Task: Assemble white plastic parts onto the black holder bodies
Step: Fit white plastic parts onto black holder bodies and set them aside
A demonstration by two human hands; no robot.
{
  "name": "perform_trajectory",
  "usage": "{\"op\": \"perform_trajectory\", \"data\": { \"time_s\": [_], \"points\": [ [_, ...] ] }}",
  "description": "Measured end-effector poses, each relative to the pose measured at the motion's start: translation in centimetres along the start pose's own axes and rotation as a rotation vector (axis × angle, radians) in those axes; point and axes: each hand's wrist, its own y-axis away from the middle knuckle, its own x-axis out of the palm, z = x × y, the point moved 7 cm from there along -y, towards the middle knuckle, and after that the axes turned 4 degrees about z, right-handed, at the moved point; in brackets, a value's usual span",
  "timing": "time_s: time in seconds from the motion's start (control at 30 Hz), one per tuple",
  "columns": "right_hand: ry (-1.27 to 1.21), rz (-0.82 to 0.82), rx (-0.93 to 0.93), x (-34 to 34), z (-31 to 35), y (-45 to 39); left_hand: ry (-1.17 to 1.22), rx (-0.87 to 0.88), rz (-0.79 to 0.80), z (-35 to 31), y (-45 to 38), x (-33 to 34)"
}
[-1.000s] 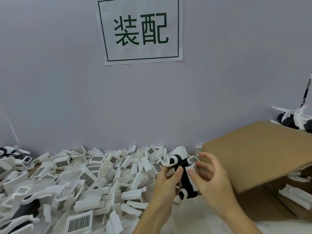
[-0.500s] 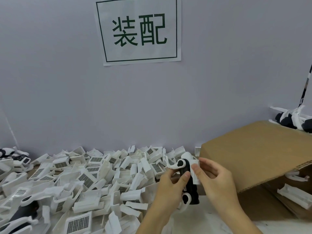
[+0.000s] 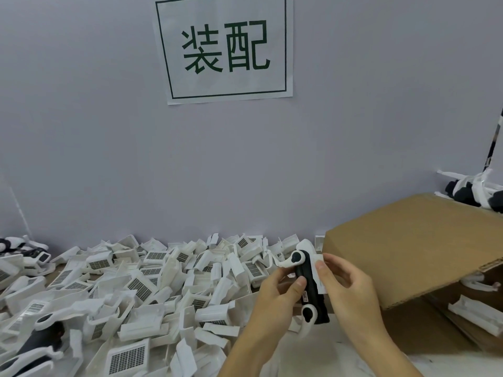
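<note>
Black holder body point(image 3: 310, 284) held up over the table point(image 3: 321, 349), at about 4 o'clock in the picture, just in front of the cardboard box point(image 3: 408, 254). Left hand point(image 3: 275, 297): fingers curled round it, thumb on its side. Right hand point(image 3: 351, 292): thumb and fingers pinching the white plastic part point(image 3: 319, 273) against its right edge. Best done slowly: keep the body still, line the part up straight, then push evenly till it sits flat, likely with a click. More white parts point(image 3: 141, 289) piled at 8 o'clock, ready.
</note>
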Motion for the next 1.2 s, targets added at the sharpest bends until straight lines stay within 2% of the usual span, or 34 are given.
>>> {"op": "perform_trajectory", "data": {
  "time_s": [0.37,0.53,0.7,1.2],
  "points": [
    [0.053,0.044,0.015,0.6,-0.1,0.2,0.048,0.058,-0.159,-0.5,0.0,-1.5],
    [0.044,0.010,-0.013,0.2,0.1,0.3,0.031,0.054,-0.104,-0.5,0.2,-1.0],
    [0.043,0.044,-0.028,0.7,0.1,0.3,0.013,0.063,-0.031,-0.8,0.5,-0.3],
    [0.062,0.127,-0.041,1.1,0.2,0.3,-0.004,0.092,-0.050,-1.5,0.8,-0.6]
  ]
}}
